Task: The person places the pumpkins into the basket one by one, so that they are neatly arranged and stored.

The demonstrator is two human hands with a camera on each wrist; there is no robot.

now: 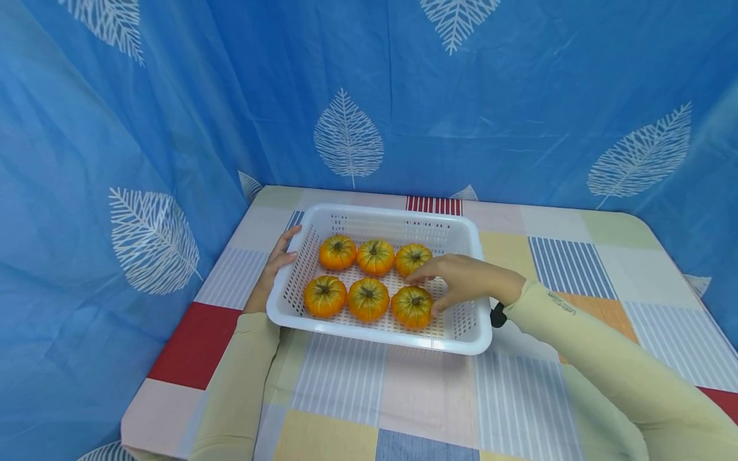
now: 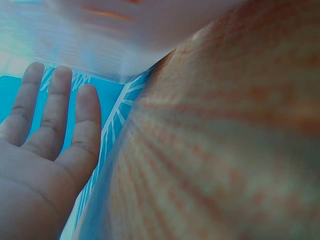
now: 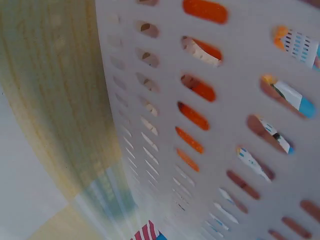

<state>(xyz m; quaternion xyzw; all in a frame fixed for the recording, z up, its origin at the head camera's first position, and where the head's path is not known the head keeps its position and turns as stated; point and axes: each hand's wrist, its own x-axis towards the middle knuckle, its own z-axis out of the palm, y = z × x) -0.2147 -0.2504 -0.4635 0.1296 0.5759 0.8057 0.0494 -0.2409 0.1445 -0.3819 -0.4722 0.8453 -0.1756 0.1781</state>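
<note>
Several small orange pumpkins with greenish tops, such as the middle front one (image 1: 368, 299), sit in two rows inside a white perforated plastic basket (image 1: 375, 334). My right hand (image 1: 468, 279) reaches over the basket's right side. Its thumb and fingers curve round the back and right of the front-right pumpkin (image 1: 412, 308). My left hand (image 1: 270, 272) is against the outside of the basket's left wall, with fingertips near the rim. In the left wrist view, three fingers (image 2: 61, 107) extend nearly straight. The basket wall (image 3: 165, 115) hides most of my right hand in the right wrist view.
A patchwork-patterned cloth (image 1: 426, 397) covers the table under the basket. Blue curtains (image 1: 490, 121) with white leaf prints hang behind the table and along its left side. A small black object (image 1: 498, 315) sits at my right wrist.
</note>
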